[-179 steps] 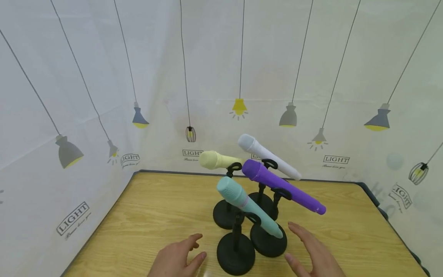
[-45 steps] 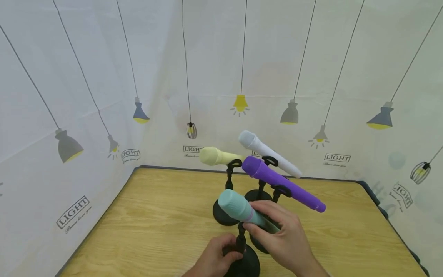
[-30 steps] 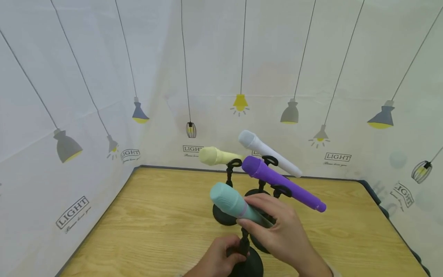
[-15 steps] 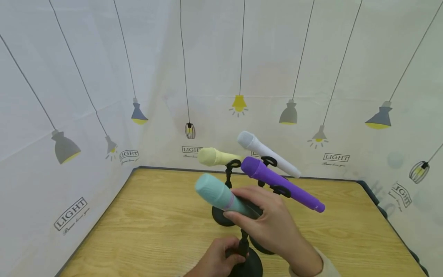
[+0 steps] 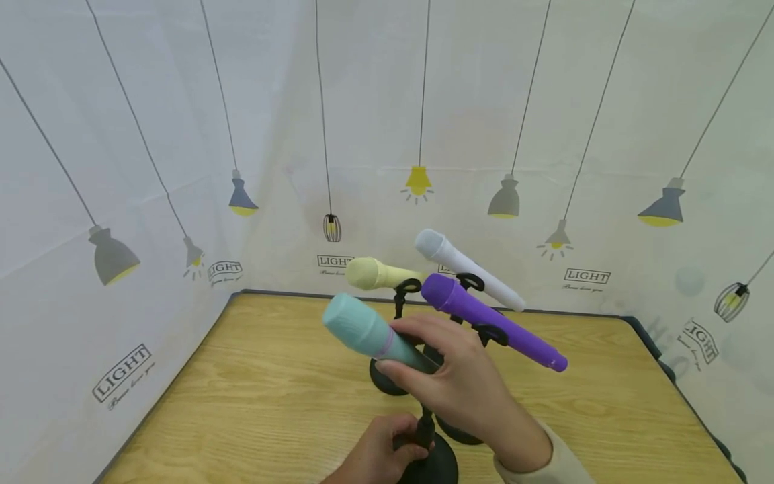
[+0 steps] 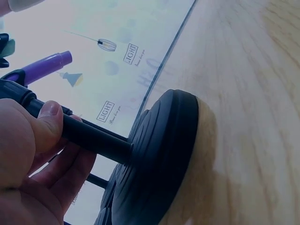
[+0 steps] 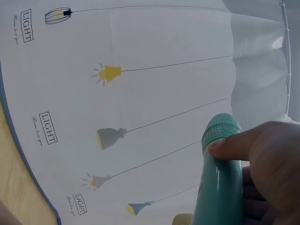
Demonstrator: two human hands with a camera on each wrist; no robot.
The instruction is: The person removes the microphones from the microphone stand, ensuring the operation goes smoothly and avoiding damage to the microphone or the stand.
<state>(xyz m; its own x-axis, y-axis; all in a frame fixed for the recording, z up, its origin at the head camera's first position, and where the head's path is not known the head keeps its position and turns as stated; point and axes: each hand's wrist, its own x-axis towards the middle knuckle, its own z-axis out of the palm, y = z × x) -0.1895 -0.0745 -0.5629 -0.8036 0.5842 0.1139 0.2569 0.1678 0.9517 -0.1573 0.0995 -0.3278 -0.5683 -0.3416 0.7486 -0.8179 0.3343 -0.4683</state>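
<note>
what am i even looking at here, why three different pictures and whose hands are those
These are one person's two bare hands, filmed by three cameras at the same moment. The big picture comes from a camera on the person's head, looking down at a wooden table with curtain walls printed with lamps around it. The other two come from cameras strapped to each wrist, so they show each hand very close.

The right hand holds a teal microphone lifted above the table; the right wrist view shows the thumb pressed on it. The left hand grips the thin post of a black stand, whose round base sits on the table.

Behind them, a yellow microphone, a white microphone and a purple microphone rest tilted in their own black stands.
</note>
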